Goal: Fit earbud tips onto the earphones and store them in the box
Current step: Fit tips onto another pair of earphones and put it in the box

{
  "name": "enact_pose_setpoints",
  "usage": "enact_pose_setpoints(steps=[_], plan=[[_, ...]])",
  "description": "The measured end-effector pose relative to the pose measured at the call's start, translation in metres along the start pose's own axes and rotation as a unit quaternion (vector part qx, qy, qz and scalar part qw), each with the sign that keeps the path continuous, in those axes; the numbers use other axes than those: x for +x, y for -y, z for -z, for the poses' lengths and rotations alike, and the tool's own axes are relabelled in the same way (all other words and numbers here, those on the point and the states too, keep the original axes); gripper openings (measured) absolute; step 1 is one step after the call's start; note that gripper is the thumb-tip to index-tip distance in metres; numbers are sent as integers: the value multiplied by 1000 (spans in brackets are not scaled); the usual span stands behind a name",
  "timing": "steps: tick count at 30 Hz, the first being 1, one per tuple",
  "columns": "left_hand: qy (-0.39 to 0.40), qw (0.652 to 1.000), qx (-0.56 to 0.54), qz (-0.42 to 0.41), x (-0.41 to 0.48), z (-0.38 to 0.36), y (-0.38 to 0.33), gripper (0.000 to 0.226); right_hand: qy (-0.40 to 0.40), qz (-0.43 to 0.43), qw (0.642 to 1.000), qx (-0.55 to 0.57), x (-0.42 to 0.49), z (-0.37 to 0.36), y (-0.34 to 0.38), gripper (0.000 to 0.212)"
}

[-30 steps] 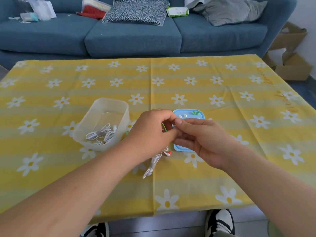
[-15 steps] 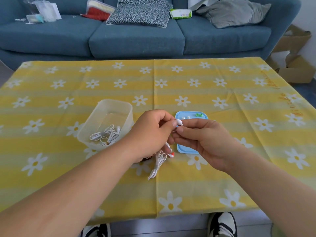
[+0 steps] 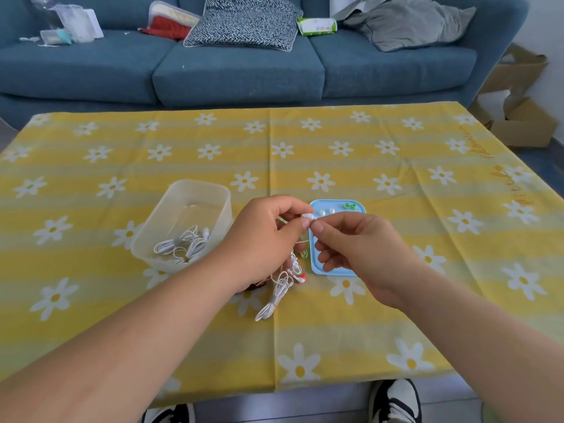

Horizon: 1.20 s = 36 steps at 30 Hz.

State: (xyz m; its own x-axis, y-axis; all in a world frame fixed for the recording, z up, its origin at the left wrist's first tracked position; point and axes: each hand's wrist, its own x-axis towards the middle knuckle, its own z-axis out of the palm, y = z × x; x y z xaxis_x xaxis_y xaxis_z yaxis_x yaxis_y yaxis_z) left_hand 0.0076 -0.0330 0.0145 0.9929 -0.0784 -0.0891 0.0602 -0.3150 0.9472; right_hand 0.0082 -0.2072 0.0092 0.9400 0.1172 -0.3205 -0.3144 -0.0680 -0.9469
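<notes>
Judging by how things lie, the work is partway through. The desk [image 3: 396, 315], under a yellow daisy cloth, carries the clear box [image 3: 200, 186] on the left and a blue tray [image 3: 359, 210] just right of centre, the two well apart.

Between them, raised above the tray's left edge, the left hand [image 3: 262, 239] is curled and pinches a white earbud. The right hand [image 3: 357, 242] meets it fingertip to fingertip, thumb and forefinger nipping the earbud's nose.

Coiled white earphones [image 3: 183, 245] already lie in the near end of the box. I take these as stored, though whether they wear tips is too small to tell.

From under the left hand a white cable [image 3: 274, 297] drops to the cloth in a loose fold, and a red-tipped bud [image 3: 302, 277] lies beside it — so this set is not yet boxed.

The pinched earbud [image 3: 307, 215] looks to be the fitting in hand. I cannot tell if its tip is seated or only started.

Two white tips [image 3: 326, 211] and two green tips [image 3: 350, 206] sit loose at the tray's far edge — probably two more pairs to fit.
</notes>
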Motion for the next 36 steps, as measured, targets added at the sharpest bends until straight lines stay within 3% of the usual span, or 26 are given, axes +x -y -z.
enact_pose_setpoints(steps=[5, 11, 17, 23, 31, 36], plan=[[-26, 994, -93, 53, 3, -5, -3, 12, 1, -25, 998, 60, 0, 7, 4, 19], [5, 984, -151, 97, 6, -16, -5, 9, 21, -36, 994, 99, 0, 15, 3, 15], [-8, 990, -114, 82, 10, -24, -3, 8, 2, 2, 1000, -22, 0, 19, 1, 11], [-47, 989, -59, 128, 21, -23, 12, 7, -105, -40, 987, -111, 15, 39, -7, 27], [-22, 985, -53, 161, 20, -24, 25, 11, -82, 2, 922, -378, 40, 32, -37, 26], [-14, 985, -62, 161, 20, -21, 23, 10, -72, 4, 890, -450, 56, 18, -41, 20]])
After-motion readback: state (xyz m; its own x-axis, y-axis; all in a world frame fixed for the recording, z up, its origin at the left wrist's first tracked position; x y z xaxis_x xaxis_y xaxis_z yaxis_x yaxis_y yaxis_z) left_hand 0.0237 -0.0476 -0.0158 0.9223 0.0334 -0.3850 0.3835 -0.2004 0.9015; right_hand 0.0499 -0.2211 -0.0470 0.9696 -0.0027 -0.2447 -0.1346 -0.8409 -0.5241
